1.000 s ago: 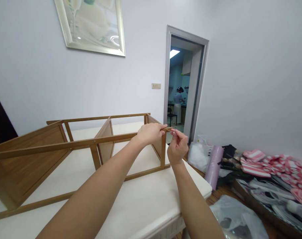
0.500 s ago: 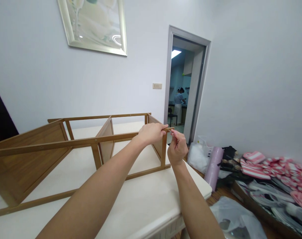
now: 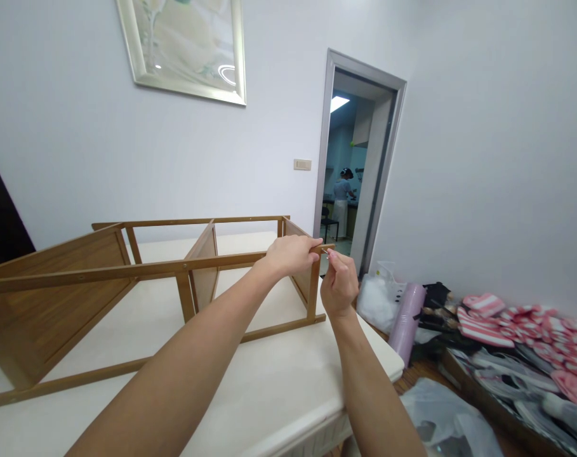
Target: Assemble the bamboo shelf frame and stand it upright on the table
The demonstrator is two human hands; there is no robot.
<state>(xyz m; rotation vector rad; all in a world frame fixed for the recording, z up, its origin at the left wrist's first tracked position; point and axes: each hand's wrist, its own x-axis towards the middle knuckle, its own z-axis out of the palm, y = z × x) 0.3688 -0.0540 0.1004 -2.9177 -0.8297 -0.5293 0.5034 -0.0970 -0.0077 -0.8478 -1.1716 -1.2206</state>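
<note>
A brown wooden shelf frame [image 3: 159,269] lies on its side on a white table [image 3: 288,381], its slatless panels standing between long rails. My left hand [image 3: 292,255] is closed over the near upper rail close to its right end, fingers wrapped round the wood and thumb or finger reaching toward the tip. Just right of it, my right hand [image 3: 339,282] pinches a thin, small metal piece [image 3: 325,251] against the rail's end. Whether that piece is a key or a screw cannot be made out. The fingers partly hide it.
Right of the table, a purple roll [image 3: 409,320], white bags [image 3: 379,298], pink-and-white striped cloth [image 3: 488,317] and an open box [image 3: 507,387] crowd the floor. A clear plastic bag [image 3: 452,419] lies nearer. Through the doorway [image 3: 322,146] a person [image 3: 341,193] stands in another room.
The view has shifted very slightly. Both hands stay at the rail's right end, and the right fingers have turned a little round the thin metal piece.
</note>
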